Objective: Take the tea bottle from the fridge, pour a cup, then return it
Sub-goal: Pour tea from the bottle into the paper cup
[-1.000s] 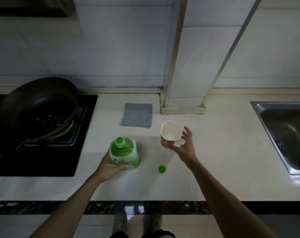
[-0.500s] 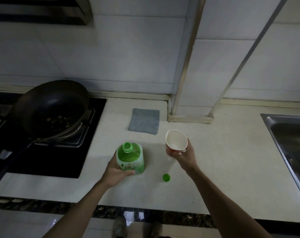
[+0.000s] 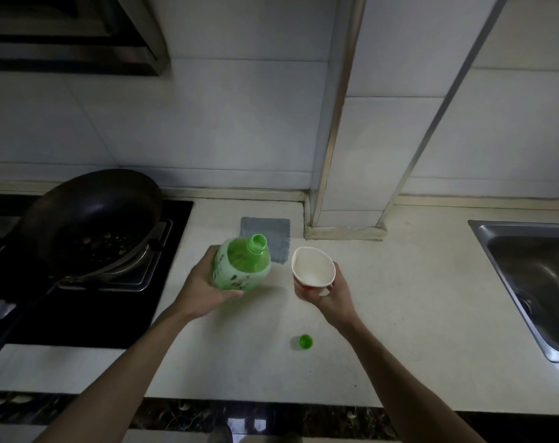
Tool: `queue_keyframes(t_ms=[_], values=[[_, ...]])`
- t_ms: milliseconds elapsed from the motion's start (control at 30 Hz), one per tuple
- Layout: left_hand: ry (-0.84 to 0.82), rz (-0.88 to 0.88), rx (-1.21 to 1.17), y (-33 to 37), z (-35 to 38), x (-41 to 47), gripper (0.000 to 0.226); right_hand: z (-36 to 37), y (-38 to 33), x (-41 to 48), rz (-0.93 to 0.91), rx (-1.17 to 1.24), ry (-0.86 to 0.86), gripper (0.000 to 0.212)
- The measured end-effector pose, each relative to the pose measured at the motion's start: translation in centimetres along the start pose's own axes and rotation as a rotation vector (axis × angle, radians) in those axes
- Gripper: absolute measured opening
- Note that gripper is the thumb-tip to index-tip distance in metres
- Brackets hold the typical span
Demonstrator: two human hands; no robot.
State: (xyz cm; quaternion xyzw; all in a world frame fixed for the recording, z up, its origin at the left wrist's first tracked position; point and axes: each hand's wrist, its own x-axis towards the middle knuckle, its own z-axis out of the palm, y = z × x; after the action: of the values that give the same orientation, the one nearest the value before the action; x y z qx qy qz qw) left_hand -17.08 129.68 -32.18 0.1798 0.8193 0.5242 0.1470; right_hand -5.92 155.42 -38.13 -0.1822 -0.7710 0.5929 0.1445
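On the pale counter (image 3: 399, 314), between the dark wok (image 3: 92, 219) and the steel sink (image 3: 527, 276), my left hand (image 3: 204, 289) has its fingers wrapped closed around the lower body of the green tea bottle (image 3: 241, 266), which is lifted, uncapped and tipped with its mouth toward the cup. It looks fairly full, so I judge it heavy, smooth and likely to flex if squeezed; gripping low on the waist seems sound. My right hand (image 3: 327, 292) pinches the paper cup (image 3: 313, 270) near its base, fingers closed enough to squash the rim oval, so it is light and soft, while the green cap (image 3: 305, 341) lies loose nearer me.
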Motion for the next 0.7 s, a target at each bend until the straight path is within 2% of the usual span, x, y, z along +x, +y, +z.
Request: queue_keyframes(t_ms=[367, 567, 700], values=[[0.014, 0.14, 0.362, 2.5, -2.1, 1.1, 0.081, 0.6, -3.4, 0.1, -0.093, 0.043, -0.026, 0.069], [0.048, 0.26, 0.595, 3.3, -2.2, 0.9, 0.082, 0.7, -3.8, -0.2, -0.096, 0.045, -0.051, 0.07], [0.064, 0.272, 0.732, 3.4, -2.6, 1.1, 0.086, 0.7, -3.9, -0.4, -0.085, 0.043, -0.053, 0.071]])
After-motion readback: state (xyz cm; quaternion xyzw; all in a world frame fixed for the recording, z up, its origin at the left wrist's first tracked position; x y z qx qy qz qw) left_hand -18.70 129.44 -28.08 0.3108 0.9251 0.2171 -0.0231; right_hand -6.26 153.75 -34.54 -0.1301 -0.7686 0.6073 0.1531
